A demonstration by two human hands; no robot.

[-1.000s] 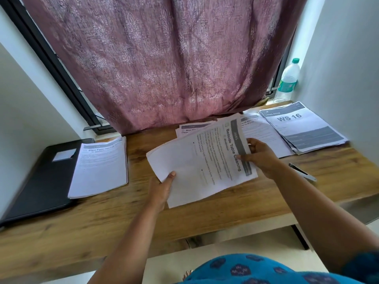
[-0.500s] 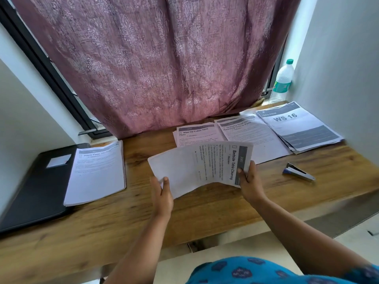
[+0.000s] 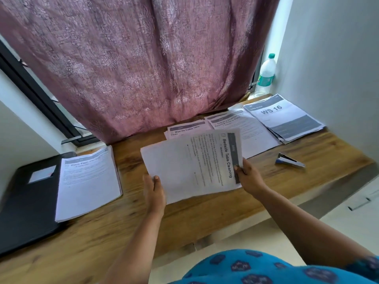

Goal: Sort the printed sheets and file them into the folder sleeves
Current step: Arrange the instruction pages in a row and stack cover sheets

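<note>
The left hand (image 3: 153, 191) pinches the near left corner of a white printed sheet headed "Bedside Table Cleaning" (image 3: 192, 165), thumb on top, while the right hand (image 3: 249, 178) grips its grey header edge. The sheet hangs turned sideways just above the wooden counter (image 3: 205, 214). Beyond the hands lie a sheet headed "Wipe the Coffee Table" (image 3: 184, 130), another printed sheet (image 3: 246, 128) to its right, and further right a stack titled "WS 16" (image 3: 285, 117). Right of the right hand rests a small blue stapler (image 3: 289, 160). Well left of the left hand, a white stack headed "Place Eggs" (image 3: 88, 181) overlaps a black folder (image 3: 26, 201). With only edges held, the paper could sag or slip, and it might land on the wrong pile.
</note>
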